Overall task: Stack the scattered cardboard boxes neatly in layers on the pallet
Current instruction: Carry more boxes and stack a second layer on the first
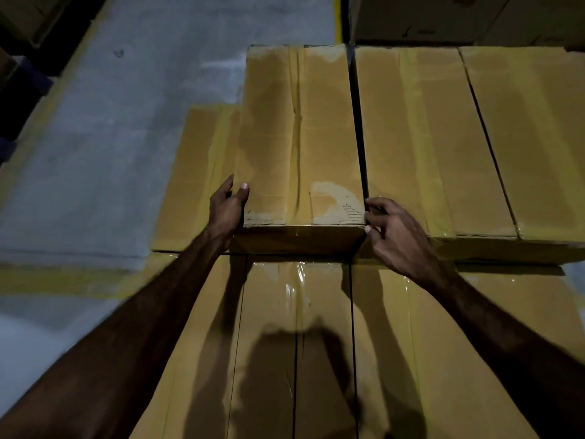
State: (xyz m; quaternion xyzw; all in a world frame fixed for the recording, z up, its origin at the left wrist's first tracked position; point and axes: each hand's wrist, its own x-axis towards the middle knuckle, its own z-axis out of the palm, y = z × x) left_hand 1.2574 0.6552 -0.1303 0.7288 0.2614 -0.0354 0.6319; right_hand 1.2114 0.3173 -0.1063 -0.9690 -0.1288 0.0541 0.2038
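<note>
Both hands hold one upper-layer box (297, 134) at twelve o'clock: left hand (227, 208) wraps its corner, right hand (395, 229) pinches its edge. Lower layer (297, 343) looks full; upper layer partly filled.
</note>
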